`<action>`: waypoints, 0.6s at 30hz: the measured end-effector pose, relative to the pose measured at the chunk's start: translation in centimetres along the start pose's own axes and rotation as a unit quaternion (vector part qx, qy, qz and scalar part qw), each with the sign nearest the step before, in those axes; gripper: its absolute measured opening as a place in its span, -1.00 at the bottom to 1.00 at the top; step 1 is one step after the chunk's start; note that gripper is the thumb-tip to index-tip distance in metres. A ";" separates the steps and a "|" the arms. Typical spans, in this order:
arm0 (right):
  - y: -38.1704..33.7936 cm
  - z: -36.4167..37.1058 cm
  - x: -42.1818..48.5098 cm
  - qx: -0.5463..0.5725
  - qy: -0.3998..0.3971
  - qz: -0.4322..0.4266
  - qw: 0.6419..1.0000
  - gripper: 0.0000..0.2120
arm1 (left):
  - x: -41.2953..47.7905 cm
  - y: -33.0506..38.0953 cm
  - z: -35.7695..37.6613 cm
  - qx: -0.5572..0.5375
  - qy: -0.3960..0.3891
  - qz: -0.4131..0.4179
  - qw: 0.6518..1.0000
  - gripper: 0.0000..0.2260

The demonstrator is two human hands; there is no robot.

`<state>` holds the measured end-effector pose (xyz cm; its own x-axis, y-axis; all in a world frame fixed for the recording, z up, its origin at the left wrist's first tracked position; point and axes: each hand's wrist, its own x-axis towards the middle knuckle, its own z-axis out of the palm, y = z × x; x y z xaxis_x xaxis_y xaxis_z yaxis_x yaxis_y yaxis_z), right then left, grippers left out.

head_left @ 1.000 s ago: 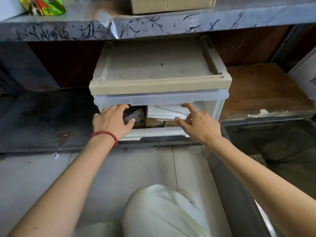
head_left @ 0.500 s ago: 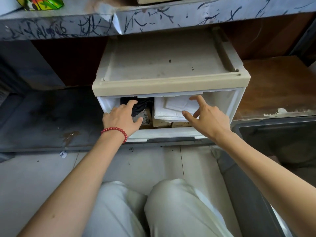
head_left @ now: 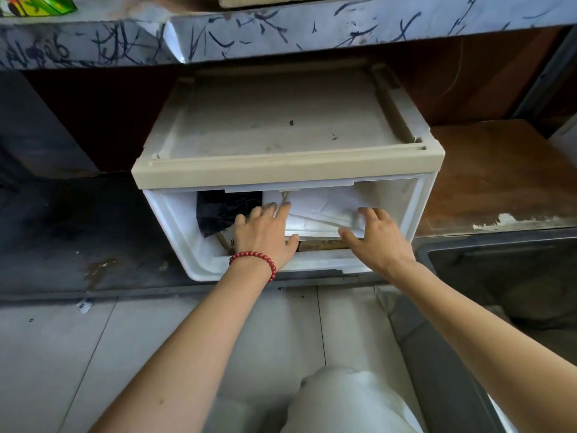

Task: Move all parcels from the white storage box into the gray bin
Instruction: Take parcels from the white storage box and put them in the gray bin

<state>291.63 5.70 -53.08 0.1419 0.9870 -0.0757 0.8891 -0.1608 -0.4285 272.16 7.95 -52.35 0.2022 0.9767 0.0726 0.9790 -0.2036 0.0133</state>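
Note:
The white storage box (head_left: 175, 220) sits on a low dark shelf with its front open. Inside it a stack of white parcels (head_left: 321, 210) lies on a brown cardboard parcel (head_left: 324, 245), and a black bag parcel (head_left: 224, 210) is to their left. My left hand (head_left: 265, 235), with a red bead bracelet, lies with straight fingers on the left end of the white stack, thumb at its front edge. My right hand (head_left: 374, 239) touches the stack's right end in the same way. The gray bin (head_left: 421, 254) stands low at the right, its inside dark.
The box carries a beige lid (head_left: 287, 170) under a scribbled shelf edge (head_left: 281, 35). A brown wooden surface (head_left: 499, 176) lies right of the box. Pale floor tiles (head_left: 93, 354) and my knee in white trousers (head_left: 343, 401) are below.
The front flap has gone up and the box now stands open. Both hands have moved inward from the box's front onto the white parcels.

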 end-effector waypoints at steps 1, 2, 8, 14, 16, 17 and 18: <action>0.3 0.2 0.5 0.002 -0.009 0.004 1.000 -0.39 | 0.5 0.1 0.4 0.003 -0.003 -0.005 1.000 -0.44; 0.5 0.4 1.1 0.005 -0.017 0.008 1.000 -0.38 | 0.9 0.1 0.8 0.006 -0.003 -0.009 1.000 -0.43; 1.2 1.5 3.7 0.050 -0.042 0.052 0.997 -0.27 | 2.9 0.8 1.5 -0.006 0.043 -0.010 0.999 -0.44; 1.9 1.8 3.8 0.122 -0.004 0.061 0.991 -0.11 | 3.1 1.3 2.1 -0.067 0.038 -0.012 0.997 -0.44; 2.0 1.6 3.0 0.130 -0.001 0.048 0.990 -0.09 | 2.5 1.1 2.0 -0.079 0.041 -0.010 0.996 -0.45; 1.9 1.5 2.3 0.144 0.000 0.040 0.989 -0.10 | 1.9 0.9 1.9 -0.089 0.042 -0.010 0.995 -0.46; 1.9 1.5 1.5 0.165 0.000 0.034 0.986 -0.11 | 1.2 0.7 1.9 -0.102 0.044 -0.010 0.994 -0.49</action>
<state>292.87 6.83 -55.31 0.1962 0.9738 -0.1149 0.6874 -0.2202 -0.6921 273.09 9.11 -54.10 0.1713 0.9725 0.1577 0.9549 -0.2033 0.2163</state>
